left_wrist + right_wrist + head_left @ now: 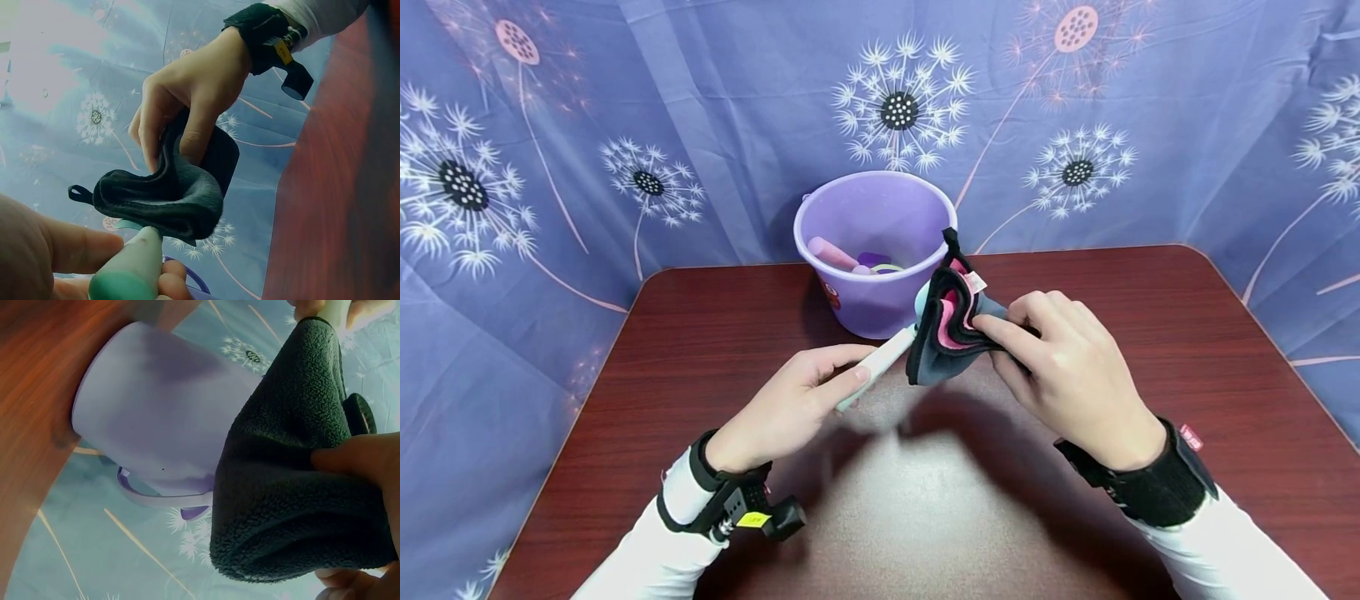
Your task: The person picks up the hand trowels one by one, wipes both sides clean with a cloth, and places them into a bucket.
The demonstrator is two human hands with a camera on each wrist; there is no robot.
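Note:
In the head view my left hand (790,404) grips the white handle (886,357) of a tool, tilted up to the right. Its end is green in the left wrist view, and a bit of its pale blue head (921,302) shows behind a cloth. My right hand (1067,375) pinches this folded grey cloth (932,367), which has black edging, pink inner layers and a small hanging loop. In the right wrist view the fuzzy cloth (281,487) lies against the handle's upper end. Most of the tool's head is hidden by the cloth.
Just behind the hands, a purple bucket (880,304) stands at the back of the reddish-brown table (722,308). Inside are a pink handle-like piece (832,252) and a purple item (874,259). A blue dandelion-print curtain (737,108) hangs behind the table.

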